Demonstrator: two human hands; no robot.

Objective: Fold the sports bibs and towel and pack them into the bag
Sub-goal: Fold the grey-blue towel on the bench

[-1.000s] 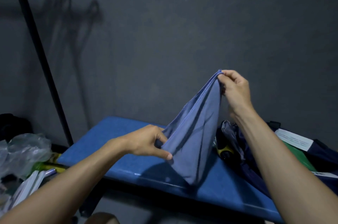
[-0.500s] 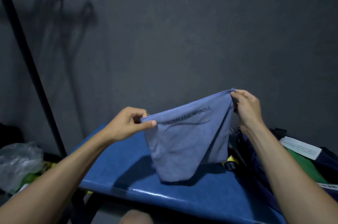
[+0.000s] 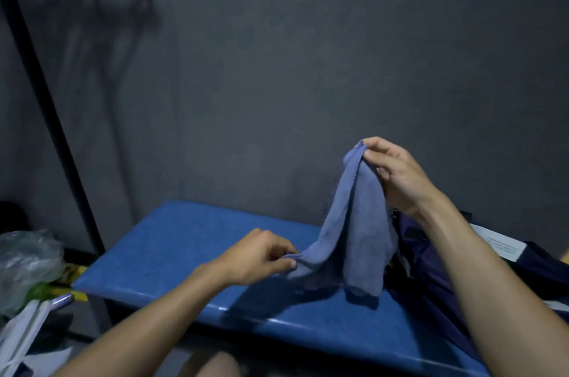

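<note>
A blue-grey towel [image 3: 357,222] hangs in folds above the blue padded bench [image 3: 172,247]. My right hand [image 3: 397,176] pinches its top corners together, held high at the right. Lower down and to the left, my left hand [image 3: 258,256] pinches a bottom corner just above the bench. The towel's lower edge droops to the bench surface. A dark navy bag [image 3: 431,272] lies on the bench at the right, partly hidden behind my right forearm and the towel.
A grey wall stands close behind the bench. A black pole [image 3: 49,106] slants up at the left. A clear plastic bag [image 3: 27,262] and white papers [image 3: 21,333] lie at the lower left. A white sheet [image 3: 498,244] and dark fabric rest at the far right.
The towel was spread wide between both hands; now its top corners are gathered in my right hand. My left hand dropped down and took a lower corner.
</note>
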